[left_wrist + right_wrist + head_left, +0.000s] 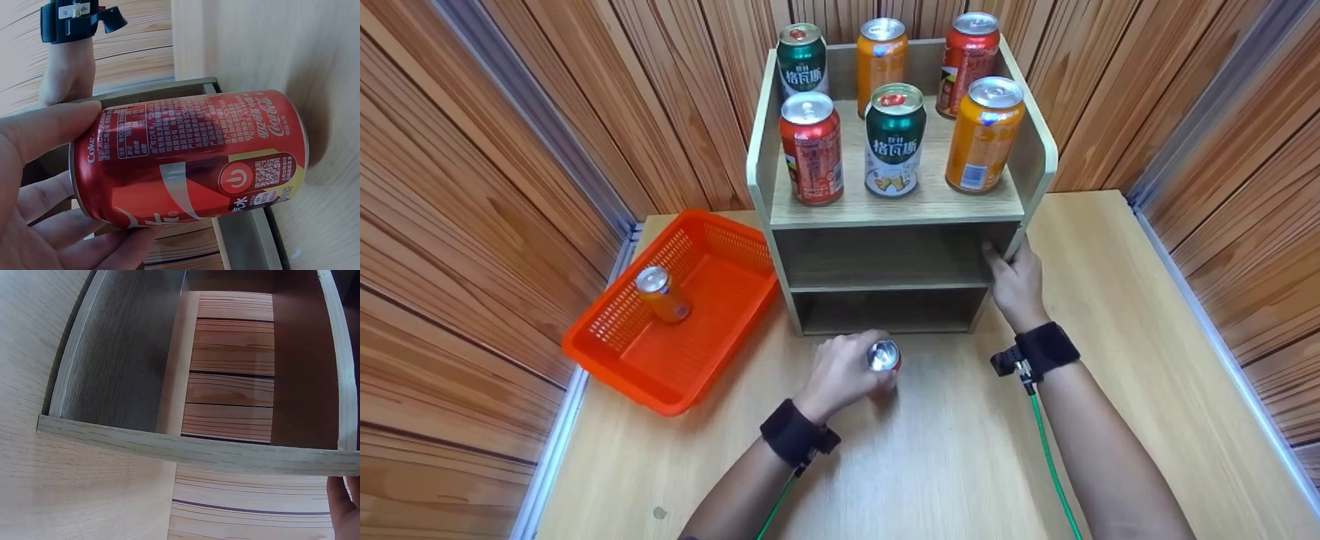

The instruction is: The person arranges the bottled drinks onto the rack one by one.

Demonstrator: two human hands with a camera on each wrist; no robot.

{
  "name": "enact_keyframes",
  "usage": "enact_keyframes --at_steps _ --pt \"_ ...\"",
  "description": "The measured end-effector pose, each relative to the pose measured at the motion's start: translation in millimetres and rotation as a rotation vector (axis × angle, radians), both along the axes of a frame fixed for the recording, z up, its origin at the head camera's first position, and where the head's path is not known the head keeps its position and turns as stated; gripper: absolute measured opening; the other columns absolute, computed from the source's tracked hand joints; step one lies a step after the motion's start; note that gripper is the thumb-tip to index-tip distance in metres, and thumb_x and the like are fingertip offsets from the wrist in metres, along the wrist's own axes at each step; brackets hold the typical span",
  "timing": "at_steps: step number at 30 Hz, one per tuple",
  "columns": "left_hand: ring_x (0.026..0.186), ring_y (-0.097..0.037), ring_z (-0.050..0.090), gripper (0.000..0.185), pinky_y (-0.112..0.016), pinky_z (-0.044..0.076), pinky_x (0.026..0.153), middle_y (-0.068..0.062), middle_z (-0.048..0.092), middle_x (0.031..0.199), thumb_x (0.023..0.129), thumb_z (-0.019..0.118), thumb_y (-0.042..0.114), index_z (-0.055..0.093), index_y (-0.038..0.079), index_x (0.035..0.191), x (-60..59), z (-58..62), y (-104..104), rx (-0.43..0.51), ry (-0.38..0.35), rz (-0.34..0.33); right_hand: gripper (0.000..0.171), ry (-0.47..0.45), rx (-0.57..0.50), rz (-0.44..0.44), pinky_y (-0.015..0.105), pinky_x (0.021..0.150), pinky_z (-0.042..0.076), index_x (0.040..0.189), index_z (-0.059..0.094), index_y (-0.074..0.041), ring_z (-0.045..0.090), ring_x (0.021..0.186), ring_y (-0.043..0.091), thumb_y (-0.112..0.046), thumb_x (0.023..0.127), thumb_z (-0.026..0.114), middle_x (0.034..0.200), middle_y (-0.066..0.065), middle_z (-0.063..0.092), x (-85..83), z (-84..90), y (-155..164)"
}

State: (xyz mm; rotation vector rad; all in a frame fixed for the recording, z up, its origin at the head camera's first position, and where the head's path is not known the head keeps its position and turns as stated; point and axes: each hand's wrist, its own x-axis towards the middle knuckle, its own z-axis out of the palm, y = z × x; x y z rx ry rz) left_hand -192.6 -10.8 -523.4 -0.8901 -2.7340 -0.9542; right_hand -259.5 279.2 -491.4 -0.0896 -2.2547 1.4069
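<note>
My left hand [840, 373] grips a red Coke can [191, 163] by its upper part, in front of the shelf unit. Thumb and fingers wrap the can in the left wrist view, its base close to the tabletop; whether it touches cannot be told. At the unit's right side, my right hand [1021, 289] holds the side panel, thumb on the inner face and the other fingers mostly hidden outside. The wooden shelf unit [896, 219] has two lower compartments, and its side panel [185, 453] crosses the right wrist view.
On the unit's top stand several cans in two rows, among them a green-and-white can [894, 142], an orange can [985, 139] and a red can [813, 154]. To the left, an orange-red basket [712, 300] holds an orange can [664, 296]. Wood-patterned walls [480, 187] enclose the table.
</note>
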Motion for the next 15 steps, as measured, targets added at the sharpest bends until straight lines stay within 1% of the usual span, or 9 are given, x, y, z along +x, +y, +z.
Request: enact_keyframes --at_steps 6,11,15 --pt "0.076 -0.011 0.065 0.046 -0.027 0.054 0.065 0.001 0.072 0.094 0.074 0.081 0.028 0.068 0.013 0.116 1.3 -3.6 0.8 0.004 -0.018 -0.001 0.043 0.006 0.001 0.002 0.044 0.105 0.035 0.132 0.052 -0.003 0.047 0.127 0.026 -0.026 0.097 0.058 0.135 0.017 0.055 -0.6 0.0 0.3" --pt "0.076 -0.010 0.064 0.043 -0.027 0.054 0.065 0.003 0.071 0.093 0.075 0.081 0.028 0.068 0.016 0.114 2.3 -7.2 -0.1 0.014 -0.024 -0.002 0.043 0.005 0.007 -0.008 0.046 0.104 0.036 0.131 0.053 -0.002 0.049 0.125 0.028 -0.027 0.096 0.059 0.134 0.019 0.056 -0.1 0.2 -0.1" --pt "0.077 -0.012 0.065 0.044 -0.030 0.053 0.065 0.002 0.072 0.092 0.073 0.082 0.027 0.069 0.015 0.113 3.9 -11.3 -1.8 0.031 -0.013 -0.004 0.040 0.005 0.008 -0.006 0.047 0.101 0.038 0.128 0.054 0.000 0.050 0.123 0.029 -0.024 0.096 0.058 0.130 0.020 0.058 0.3 0.2 -0.5"
